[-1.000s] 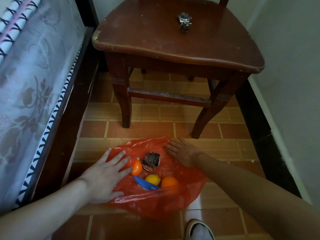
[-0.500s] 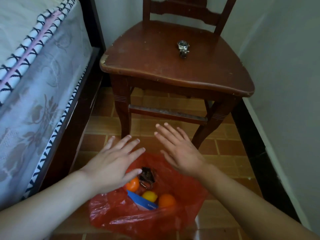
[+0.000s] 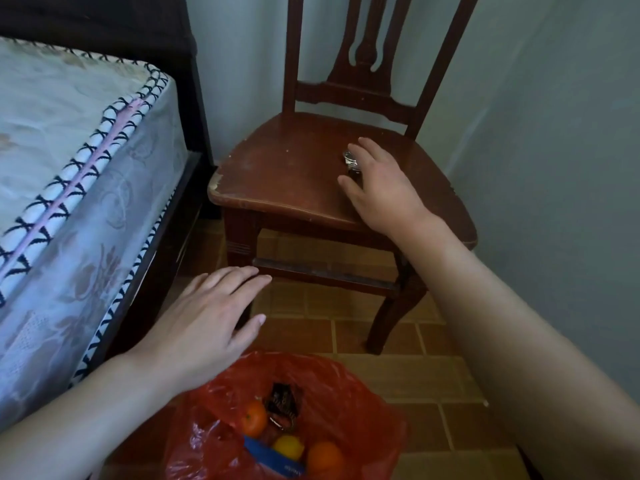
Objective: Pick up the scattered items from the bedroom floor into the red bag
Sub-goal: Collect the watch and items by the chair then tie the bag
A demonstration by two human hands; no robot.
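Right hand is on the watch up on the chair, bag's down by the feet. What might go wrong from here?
1. The right hand curls over the watch with no closed grip visible, so it may slide on the smooth chair seat.
2. The red bag sags on the floor and the left hand hovers without holding its mouth, so a dropped watch could miss.
3. It could land hard on the oranges.

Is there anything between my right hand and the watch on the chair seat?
Nothing visible does. The right hand is open over the chair seat, its fingers curving around the watch.
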